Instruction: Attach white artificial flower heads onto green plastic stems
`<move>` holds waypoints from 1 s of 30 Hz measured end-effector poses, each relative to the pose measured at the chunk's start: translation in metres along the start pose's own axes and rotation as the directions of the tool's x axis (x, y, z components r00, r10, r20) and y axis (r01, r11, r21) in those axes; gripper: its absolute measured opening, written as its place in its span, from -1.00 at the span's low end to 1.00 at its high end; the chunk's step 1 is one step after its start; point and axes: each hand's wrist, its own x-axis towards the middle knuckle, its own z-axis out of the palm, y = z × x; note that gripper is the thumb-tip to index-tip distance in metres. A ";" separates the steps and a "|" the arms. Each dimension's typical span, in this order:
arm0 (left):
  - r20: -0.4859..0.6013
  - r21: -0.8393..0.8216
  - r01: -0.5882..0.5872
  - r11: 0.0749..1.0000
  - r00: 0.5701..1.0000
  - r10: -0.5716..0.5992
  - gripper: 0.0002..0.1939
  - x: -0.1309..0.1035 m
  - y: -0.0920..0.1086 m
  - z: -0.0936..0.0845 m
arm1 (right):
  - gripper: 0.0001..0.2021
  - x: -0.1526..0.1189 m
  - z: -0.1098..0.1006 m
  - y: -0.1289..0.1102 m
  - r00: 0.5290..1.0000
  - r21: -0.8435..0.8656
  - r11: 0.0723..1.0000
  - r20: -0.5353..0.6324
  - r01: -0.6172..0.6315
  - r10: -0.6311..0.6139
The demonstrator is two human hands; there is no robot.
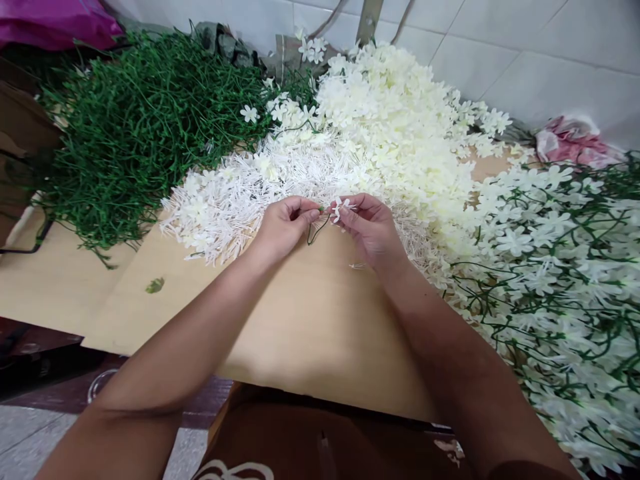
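The left hand [293, 227] pinches a thin green stem [316, 233] between thumb and fingertips, and the right hand [367, 225], its fingers curled in, pinches a small white flower [341, 211] just beside it. Both hands are nearly closed, over the tabletop [320, 320] at the near edge of a heap of white stamens [235, 193]. A tangle of green stems [145, 120] lies to the left, a mound of cream petals [400, 120] behind the right hand, and a pile of stemmed white flowers [565, 280] at the right.
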 end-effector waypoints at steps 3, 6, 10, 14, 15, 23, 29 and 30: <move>-0.043 0.006 -0.025 1.000 0.999 0.025 -0.94 0.002 0.000 -0.001 | -0.68 -0.001 0.001 -0.001 0.999 0.024 0.999 -0.018 -0.041 0.041; -0.095 -0.028 -0.053 0.998 0.994 0.051 -0.94 0.005 -0.001 -0.006 | -0.69 -0.003 0.002 -0.003 0.998 0.067 0.996 0.013 -0.060 0.059; -0.149 -0.137 -0.078 0.988 0.987 0.057 -0.90 0.007 0.006 -0.018 | -0.68 -0.006 0.006 -0.001 0.994 0.191 0.975 0.037 -0.112 0.107; -0.117 -0.149 -0.038 0.988 0.993 0.020 -0.84 0.003 0.016 -0.028 | -0.69 -0.005 0.011 0.010 0.976 0.209 0.958 0.136 -0.197 0.171; -0.084 -0.123 -0.019 0.992 0.996 0.009 -0.82 0.002 0.017 -0.029 | -0.70 -0.004 0.012 0.012 0.975 0.202 0.960 0.148 -0.196 0.168; 0.166 0.119 0.083 0.989 0.981 -0.102 -0.76 -0.009 0.005 -0.025 | -0.68 -0.003 0.005 0.006 0.990 0.177 0.974 0.056 -0.138 0.130; 0.235 0.110 0.115 0.987 0.962 -0.138 -0.76 -0.010 0.005 -0.019 | -0.65 -0.005 0.006 0.010 0.979 0.098 0.977 0.098 -0.190 0.180; 0.236 0.100 0.115 0.988 0.962 -0.136 -0.77 -0.010 0.005 -0.019 | -0.65 -0.005 0.005 0.010 0.978 0.093 0.976 0.098 -0.196 0.186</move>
